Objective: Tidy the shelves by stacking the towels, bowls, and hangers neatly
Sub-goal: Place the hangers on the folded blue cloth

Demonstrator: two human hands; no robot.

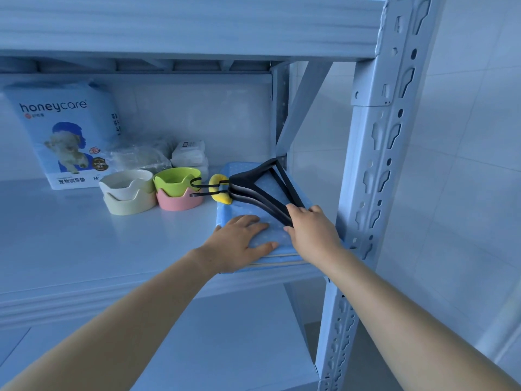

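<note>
A stack of folded blue dotted towels (272, 193) lies at the right end of the shelf (84, 244). My left hand (239, 241) rests flat on the towels' front left corner. My right hand (311, 230) grips the near ends of a bundle of black hangers (253, 187) lying on the towels, hooks pointing left. A yellow piece (218, 190) sits at the hooks. To the left stand two bowl stacks: white on cream (128, 196) and green on pink (179, 190).
A honeycare pet pad pack (62, 136) stands at the back left. Clear plastic bags (138, 158) and white wipe packs (190, 155) lie behind the bowls. The rack's perforated upright (375, 165) rises just right of my right hand. A lower shelf (220, 340) shows below.
</note>
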